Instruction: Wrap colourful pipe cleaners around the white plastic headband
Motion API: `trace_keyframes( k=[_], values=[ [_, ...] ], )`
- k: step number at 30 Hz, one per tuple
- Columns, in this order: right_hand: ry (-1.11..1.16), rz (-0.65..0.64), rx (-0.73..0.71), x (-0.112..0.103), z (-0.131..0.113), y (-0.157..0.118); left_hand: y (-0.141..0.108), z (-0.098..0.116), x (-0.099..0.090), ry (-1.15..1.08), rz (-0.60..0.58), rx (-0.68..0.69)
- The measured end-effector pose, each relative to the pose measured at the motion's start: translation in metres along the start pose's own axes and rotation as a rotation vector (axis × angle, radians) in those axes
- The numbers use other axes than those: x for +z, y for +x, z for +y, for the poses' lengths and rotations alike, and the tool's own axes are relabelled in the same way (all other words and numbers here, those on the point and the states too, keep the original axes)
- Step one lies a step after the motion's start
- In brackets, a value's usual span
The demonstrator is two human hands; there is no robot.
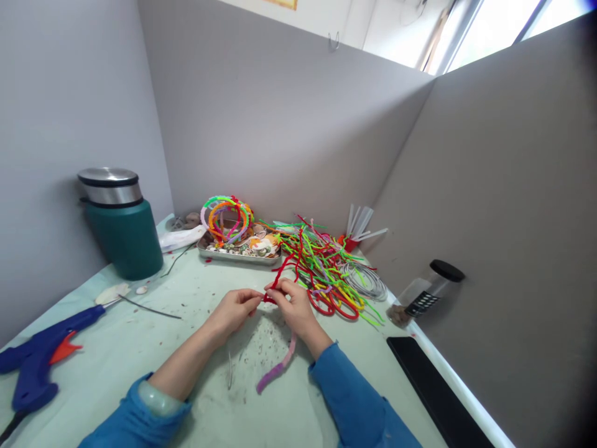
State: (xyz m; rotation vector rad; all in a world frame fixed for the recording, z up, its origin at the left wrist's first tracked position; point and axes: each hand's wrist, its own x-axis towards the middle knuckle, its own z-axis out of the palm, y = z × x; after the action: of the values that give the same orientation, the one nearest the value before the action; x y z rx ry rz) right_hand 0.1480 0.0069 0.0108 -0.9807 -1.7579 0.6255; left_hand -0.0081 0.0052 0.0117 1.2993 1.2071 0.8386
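Note:
Over the middle of the table my two hands meet, fingertips pinched. My left hand (237, 311) grips one end of a red pipe cleaner (278, 274). Close beside it, my right hand (293, 305) pinches the same pipe cleaner, whose free length rises above the fingers. From under my right hand hangs a fuzzy pink and purple strip (271, 376), curving down toward me; its upper end is hidden by the hand. On the table below my left hand lies a thin pale wire (230, 367).
A metal tray (240, 256) holds shells and colourful fuzzy rings (227, 219). Right of it spreads a pile of pipe cleaners (321, 255) with red-handled scissors (333, 305). A green flask (124, 230) and blue glue gun (41, 354) stand left; a jar (424, 292) is right.

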Motion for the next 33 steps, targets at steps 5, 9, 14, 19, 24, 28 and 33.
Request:
trace_keyframes(
  k=[5, 9, 14, 19, 24, 28, 33],
  values=[
    [0.114, 0.004, 0.161, -0.001, 0.004, 0.002, -0.002, 0.001, 0.003, 0.104, -0.04, 0.155],
    [0.248, 0.016, 0.314, 0.0, 0.01, 0.004, -0.001, -0.002, 0.002, 0.201, -0.029, 0.288],
    [0.488, -0.112, 0.61, 0.001, 0.012, 0.003, -0.002, -0.003, 0.001, 0.343, 0.064, 0.447],
    [0.578, -0.184, 0.757, 0.0, 0.012, 0.003, -0.006, 0.001, 0.002, 0.414, 0.037, 0.504],
    [0.636, -0.259, 0.739, 0.0, 0.014, 0.003, -0.007, 0.005, 0.0, 0.444, 0.079, 0.522],
    [0.607, -0.244, 0.708, -0.001, 0.01, 0.002, -0.004, 0.005, -0.003, 0.472, 0.173, 0.486],
    [0.573, -0.266, 0.642, -0.005, 0.005, 0.002, 0.002, 0.0, -0.008, 0.441, 0.247, 0.526]
  ],
)
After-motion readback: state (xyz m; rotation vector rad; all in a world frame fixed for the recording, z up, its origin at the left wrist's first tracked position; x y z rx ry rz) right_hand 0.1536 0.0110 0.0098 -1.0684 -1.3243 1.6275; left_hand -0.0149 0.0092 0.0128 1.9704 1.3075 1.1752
